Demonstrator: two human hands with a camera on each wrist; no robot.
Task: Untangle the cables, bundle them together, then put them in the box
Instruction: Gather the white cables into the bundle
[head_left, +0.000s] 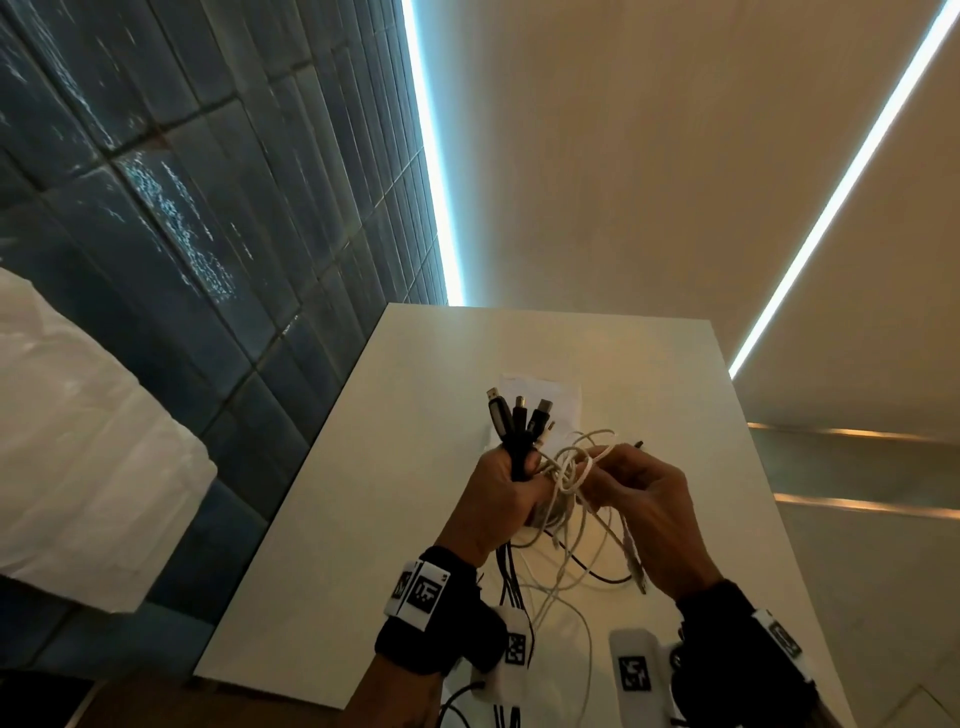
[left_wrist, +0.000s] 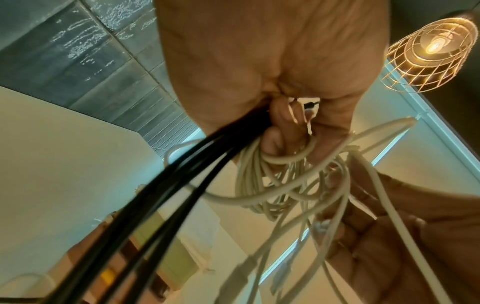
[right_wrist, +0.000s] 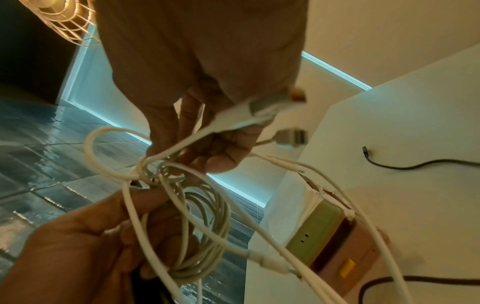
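Nearest the body, slack from the cables trails down between the two wrists, so the weight hangs free while the work goes on above it. The left hand is clenched around a bunch of black cables and a coil of white cable; four or five connector ends stand up out of its fist, probably held level so the bundle begins from even ends. Just beside it, nearly touching, the right hand pinches a white strand between thumb and fingers, and two white plugs dangle by it. Between the hands sits one tight knot of white loops, and the right hand's pinch looks placed to draw a strand out of it, so I judge the untangling unfinished and the bundling not begun. The exact count of cables cannot be told; at least three black strands and several white ones show. Beneath and beyond the hands lies the white counter, with two loose dark cables resting on it. One box, brown with a green thing inside, stands on the counter beyond the left hand, with no cable in it yet.
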